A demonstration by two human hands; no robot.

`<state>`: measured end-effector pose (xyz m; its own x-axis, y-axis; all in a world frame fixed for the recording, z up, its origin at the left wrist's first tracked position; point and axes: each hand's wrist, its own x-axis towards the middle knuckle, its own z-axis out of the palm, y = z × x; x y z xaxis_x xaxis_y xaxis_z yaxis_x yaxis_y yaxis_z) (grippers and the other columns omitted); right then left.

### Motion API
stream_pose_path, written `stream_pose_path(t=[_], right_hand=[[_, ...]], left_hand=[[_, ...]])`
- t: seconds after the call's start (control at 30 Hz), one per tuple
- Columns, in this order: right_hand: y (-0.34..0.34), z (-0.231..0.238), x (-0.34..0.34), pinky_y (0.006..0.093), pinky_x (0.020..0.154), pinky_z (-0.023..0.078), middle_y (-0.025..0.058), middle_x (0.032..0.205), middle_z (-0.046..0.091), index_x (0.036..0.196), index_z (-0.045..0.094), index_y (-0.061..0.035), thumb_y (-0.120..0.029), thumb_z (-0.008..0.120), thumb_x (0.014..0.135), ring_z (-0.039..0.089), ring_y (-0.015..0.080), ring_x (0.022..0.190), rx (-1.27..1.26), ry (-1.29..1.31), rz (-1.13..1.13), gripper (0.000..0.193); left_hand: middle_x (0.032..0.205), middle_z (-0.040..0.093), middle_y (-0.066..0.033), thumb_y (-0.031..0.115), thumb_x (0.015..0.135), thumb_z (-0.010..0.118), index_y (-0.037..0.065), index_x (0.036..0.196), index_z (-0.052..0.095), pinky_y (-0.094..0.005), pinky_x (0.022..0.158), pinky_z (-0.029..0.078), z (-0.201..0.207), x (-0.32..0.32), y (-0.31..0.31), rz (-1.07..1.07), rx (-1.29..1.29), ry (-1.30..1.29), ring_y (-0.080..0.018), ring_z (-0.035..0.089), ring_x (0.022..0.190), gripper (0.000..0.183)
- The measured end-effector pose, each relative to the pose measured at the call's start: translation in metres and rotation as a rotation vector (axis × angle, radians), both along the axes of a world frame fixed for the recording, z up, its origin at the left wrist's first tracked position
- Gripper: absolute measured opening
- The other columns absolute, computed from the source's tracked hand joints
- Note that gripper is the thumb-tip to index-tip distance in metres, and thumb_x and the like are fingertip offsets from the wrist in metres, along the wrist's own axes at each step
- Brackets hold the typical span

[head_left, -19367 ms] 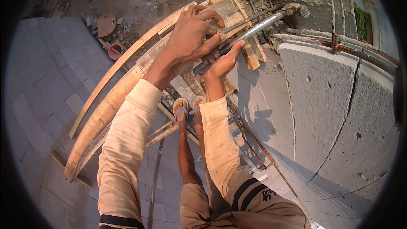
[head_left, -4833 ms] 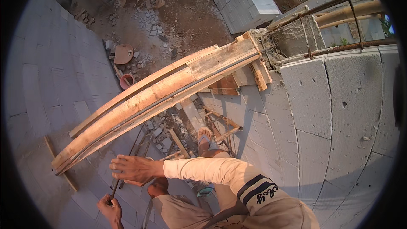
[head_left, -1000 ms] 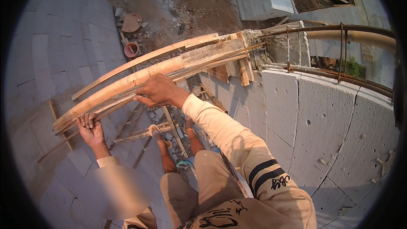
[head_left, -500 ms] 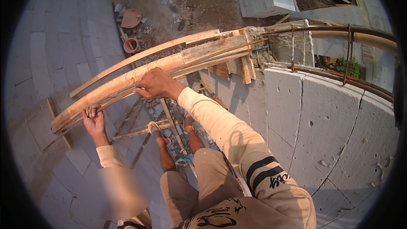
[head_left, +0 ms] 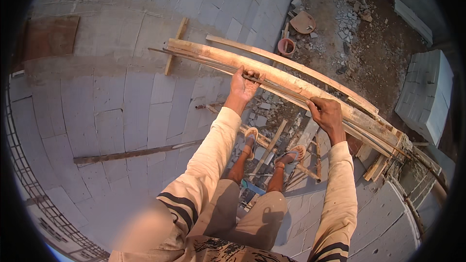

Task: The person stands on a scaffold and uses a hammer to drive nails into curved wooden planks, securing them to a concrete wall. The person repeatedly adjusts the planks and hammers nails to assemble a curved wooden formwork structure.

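Block wall (head_left: 109,111) fills my left side, and wooden planks (head_left: 213,58) stretch across before me. Along their near edge runs a thin rod (head_left: 284,90), probably stiff but springy over its length, rough enough not to slip, best held at two spread points. My left hand (head_left: 245,87) curls its fingers around it; my right hand (head_left: 326,114) pinches it. Room opens below, planks to feet; the rod's left tip juts past the plank end.

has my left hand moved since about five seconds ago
Yes. Judged against the long timber beam, the left hand has moved toward it: it showed well apart from the near edge then, and is right by that edge now.
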<state>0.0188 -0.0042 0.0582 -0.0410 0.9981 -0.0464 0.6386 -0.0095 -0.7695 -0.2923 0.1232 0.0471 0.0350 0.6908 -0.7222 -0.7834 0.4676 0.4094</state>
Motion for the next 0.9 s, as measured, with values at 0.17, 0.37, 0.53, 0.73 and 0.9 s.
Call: stream_pose_path(t=[0.17, 0.37, 0.53, 0.73, 0.9], right_hand=[[0.001, 0.011, -0.003, 0.0465, 0.064, 0.051, 0.0189, 0.073, 0.07, 0.094, 0.08, -0.0076, -0.029, 0.075, 0.098, 0.069, 0.04, 0.067, -0.011, 0.021, -0.013, 0.022], [-0.001, 0.008, -0.004, 0.045, 0.063, 0.051, 0.0199, 0.075, 0.07, 0.097, 0.08, -0.005, -0.024, 0.075, 0.099, 0.069, 0.0389, 0.067, 0.029, 0.022, -0.014, 0.02], [0.006, 0.007, -0.004, 0.0419, 0.064, 0.052, 0.0204, 0.078, 0.07, 0.099, 0.08, -0.0034, -0.023, 0.076, 0.099, 0.069, 0.0354, 0.066, -0.066, 0.026, -0.032, 0.02], [0.005, 0.002, -0.008, 0.0397, 0.064, 0.051, 0.0187, 0.076, 0.07, 0.099, 0.08, -0.0017, -0.023, 0.077, 0.099, 0.068, 0.0298, 0.064, 0.0, 0.029, -0.086, 0.021], [0.0, -0.002, -0.009, 0.0376, 0.064, 0.049, 0.0178, 0.075, 0.067, 0.097, 0.077, -0.0014, -0.023, 0.077, 0.1, 0.062, 0.0284, 0.061, 0.015, 0.024, -0.076, 0.022]], left_hand=[[0.079, 0.054, -0.0048, 0.032, 0.121, 0.038, 0.011, 0.097, 0.046, -0.0626, 0.11, 0.055, 0.007, 0.008, -0.005, -0.003, 0.008, 0.063, -0.0248, 0.06, 0.082, 0.033], [0.08, 0.054, -0.0053, 0.032, 0.121, 0.036, 0.01, 0.099, 0.047, -0.0631, 0.103, 0.059, 0.004, 0.003, -0.006, -0.109, 0.036, 0.116, -0.0271, 0.062, 0.083, 0.033], [0.078, 0.055, -0.006, 0.032, 0.121, 0.039, 0.01, 0.1, 0.049, -0.0624, 0.098, 0.06, -0.002, 0.006, 0.001, -0.118, -0.024, 0.138, -0.0322, 0.068, 0.087, 0.032], [0.08, 0.06, -0.0074, 0.034, 0.12, 0.04, 0.009, 0.101, 0.05, -0.0563, 0.092, 0.06, -0.009, 0.011, 0.006, -0.141, -0.061, 0.191, -0.0354, 0.074, 0.092, 0.033], [0.085, 0.064, -0.0049, 0.037, 0.121, 0.039, 0.01, 0.106, 0.048, -0.0499, 0.084, 0.063, -0.018, 0.001, -0.004, -0.209, 0.012, 0.214, -0.0348, 0.079, 0.1, 0.032]])
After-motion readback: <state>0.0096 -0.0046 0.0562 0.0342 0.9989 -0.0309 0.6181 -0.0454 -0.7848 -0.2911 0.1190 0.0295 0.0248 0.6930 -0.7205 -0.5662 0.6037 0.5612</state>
